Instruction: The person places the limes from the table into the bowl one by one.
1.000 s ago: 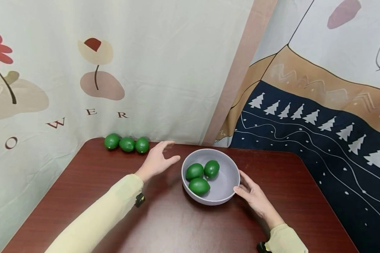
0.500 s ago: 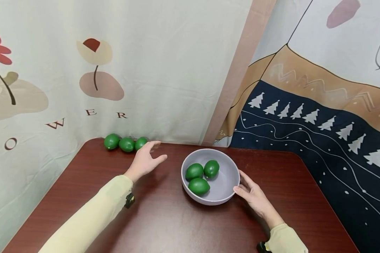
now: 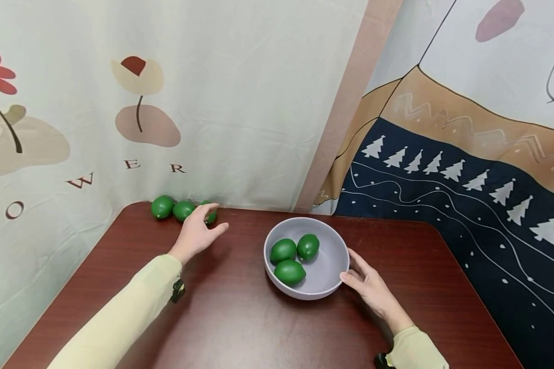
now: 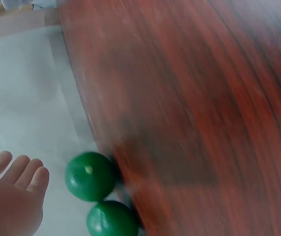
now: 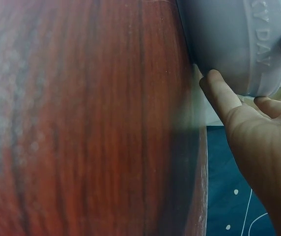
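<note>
My left hand (image 3: 196, 236), thumb and fingers spread, reaches over the back left of the table. It is nearest to the rightmost green lime (image 3: 211, 217) of a row and partly covers it; the head view does not show whether they touch. In the left wrist view, two limes (image 4: 90, 176) lie beside the fingers, apart from them. My right hand (image 3: 369, 287) holds the right side of a grey-lilac bowl (image 3: 330, 261), thumb near the rim and fingers along the outside. Raised letters show on the bowl's wall (image 5: 238, 44). Three limes (image 3: 290, 272) lie inside it, at the left.
The other two limes of the row, a left one (image 3: 162, 206) and a middle one (image 3: 183, 210), sit near the back edge of the brown wooden table (image 3: 258, 328). A pale printed curtain (image 3: 240, 102) hangs directly behind. Dark blue printed cloth (image 3: 443, 205) hangs at the right.
My left hand has moved left, away from the bowl, to the rightmost lime of the row. The right hand and bowl have stayed in place.
</note>
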### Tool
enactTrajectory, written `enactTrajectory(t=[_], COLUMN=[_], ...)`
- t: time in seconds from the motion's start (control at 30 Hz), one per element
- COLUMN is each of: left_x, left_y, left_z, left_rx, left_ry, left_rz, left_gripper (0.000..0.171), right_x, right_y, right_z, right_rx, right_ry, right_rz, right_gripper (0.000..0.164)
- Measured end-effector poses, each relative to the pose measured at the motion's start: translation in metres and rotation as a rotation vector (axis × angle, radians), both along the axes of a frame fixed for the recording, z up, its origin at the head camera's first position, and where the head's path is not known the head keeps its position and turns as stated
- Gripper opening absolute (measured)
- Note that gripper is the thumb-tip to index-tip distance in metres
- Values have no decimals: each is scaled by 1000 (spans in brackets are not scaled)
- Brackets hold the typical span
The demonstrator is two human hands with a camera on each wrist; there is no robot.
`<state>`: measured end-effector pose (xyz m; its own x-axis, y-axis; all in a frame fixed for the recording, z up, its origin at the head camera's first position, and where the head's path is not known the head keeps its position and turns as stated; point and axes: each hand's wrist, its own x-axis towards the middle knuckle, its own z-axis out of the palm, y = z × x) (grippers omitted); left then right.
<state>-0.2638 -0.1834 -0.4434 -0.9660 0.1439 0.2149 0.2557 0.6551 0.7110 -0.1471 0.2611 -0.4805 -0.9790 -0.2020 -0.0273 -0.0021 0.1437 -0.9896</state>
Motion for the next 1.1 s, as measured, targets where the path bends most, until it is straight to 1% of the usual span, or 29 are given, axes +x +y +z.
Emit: enactTrajectory(t=[0.23, 0.43, 0.63, 0.83, 1.1], left_x=[-2, -1, -4, -8, -11], left_y=[-20, -34, -47, -60, -76], left_z=[-5, -4, -4, -7, -10], left_rx=[-4, -20, -35, -50, -59], left_ry=[31, 55, 83, 98, 99], left_rz=[39, 70, 114, 161, 203], left_gripper=[64, 63, 62, 62, 63], right_x=[0, 0, 0, 0, 1], right_y=[0, 1, 1, 0, -1], right_z=[0, 0, 0, -1, 1], right_rx=[3, 3, -1, 0, 4], right_ry=[-2, 6, 12, 6, -5], right_rz=[-3, 2, 7, 6, -1], right_gripper=[74, 74, 74, 74, 74])
